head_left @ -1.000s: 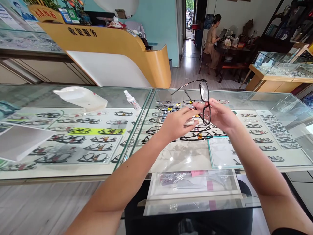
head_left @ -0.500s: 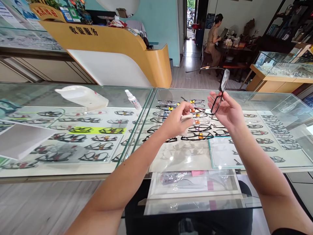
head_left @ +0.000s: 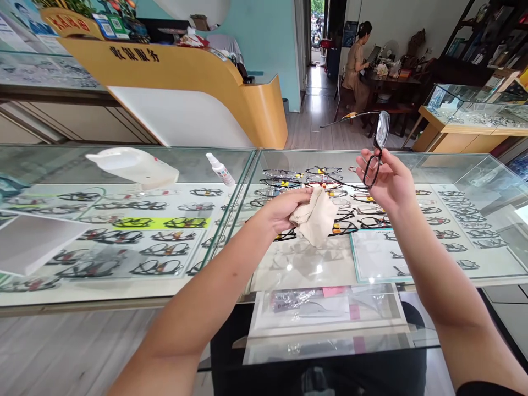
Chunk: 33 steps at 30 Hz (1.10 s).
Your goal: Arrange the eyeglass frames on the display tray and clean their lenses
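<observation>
My left hand [head_left: 286, 210] pinches a crumpled beige cloth [head_left: 317, 217] above the glass display case, and much of the cloth hangs loose. To its right, my right hand [head_left: 388, 179] grips a pair of black-framed glasses [head_left: 382, 130] between thumb and fingers. The glasses are held upright on edge, one lens above the other, with one temple arm stretching out to the left. Cloth and glasses are apart. Rows of eyeglasses [head_left: 373, 222] lie inside the case under both hands.
On the glass top [head_left: 193, 159] at left are a white spray bottle [head_left: 221, 170], a white scoop-shaped object [head_left: 134, 166] and a white box [head_left: 39, 242]. Beyond stand a yellow counter [head_left: 173, 77] and a seated person [head_left: 356, 69] at a dark table.
My left hand has moved slightly left and down, and the cloth that was bunched in it now hangs open. My right hand and the glasses have shifted slightly right.
</observation>
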Available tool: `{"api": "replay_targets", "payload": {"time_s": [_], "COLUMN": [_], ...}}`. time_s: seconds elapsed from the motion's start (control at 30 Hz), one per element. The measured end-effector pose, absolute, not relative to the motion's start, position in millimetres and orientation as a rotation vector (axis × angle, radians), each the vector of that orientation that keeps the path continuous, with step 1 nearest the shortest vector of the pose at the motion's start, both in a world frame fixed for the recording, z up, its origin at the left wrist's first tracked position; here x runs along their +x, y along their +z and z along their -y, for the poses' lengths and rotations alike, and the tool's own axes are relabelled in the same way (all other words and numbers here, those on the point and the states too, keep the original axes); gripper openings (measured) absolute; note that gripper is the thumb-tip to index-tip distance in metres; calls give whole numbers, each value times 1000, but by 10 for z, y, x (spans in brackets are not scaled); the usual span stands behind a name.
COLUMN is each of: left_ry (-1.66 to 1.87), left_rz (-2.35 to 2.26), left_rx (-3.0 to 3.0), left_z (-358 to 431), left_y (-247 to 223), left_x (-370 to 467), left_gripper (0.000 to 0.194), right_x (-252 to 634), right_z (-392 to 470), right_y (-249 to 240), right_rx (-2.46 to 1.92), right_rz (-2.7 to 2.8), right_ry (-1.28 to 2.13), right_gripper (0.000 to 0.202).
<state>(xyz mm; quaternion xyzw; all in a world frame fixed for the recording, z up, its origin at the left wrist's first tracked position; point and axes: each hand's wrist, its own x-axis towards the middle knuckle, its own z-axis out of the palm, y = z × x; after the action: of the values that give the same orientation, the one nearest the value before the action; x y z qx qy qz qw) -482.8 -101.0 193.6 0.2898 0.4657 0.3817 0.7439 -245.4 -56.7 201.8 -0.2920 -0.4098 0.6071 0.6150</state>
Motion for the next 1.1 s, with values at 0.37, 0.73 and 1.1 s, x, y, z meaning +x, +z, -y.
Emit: {"api": "replay_targets", "payload": {"time_s": [0.37,0.73,1.1], "left_ry": [819,844,847], "left_rz": [-796,-720,-595], "left_rx": [766,1042,1332], "left_z": [1075,1126,1228], "left_y": [1865,1829,1912], "left_x": [-4894,-4875,-4924], "left_gripper": [46,53,53], "right_x": [-2462,-2469,-2503], "right_z": [557,568,633], "right_y": [2012,2013,2071], "right_rx": [-663,-662,-707], "right_rz": [893,928,917], "right_ry": [1414,1402,1415], "right_gripper": [28,36,29]}}
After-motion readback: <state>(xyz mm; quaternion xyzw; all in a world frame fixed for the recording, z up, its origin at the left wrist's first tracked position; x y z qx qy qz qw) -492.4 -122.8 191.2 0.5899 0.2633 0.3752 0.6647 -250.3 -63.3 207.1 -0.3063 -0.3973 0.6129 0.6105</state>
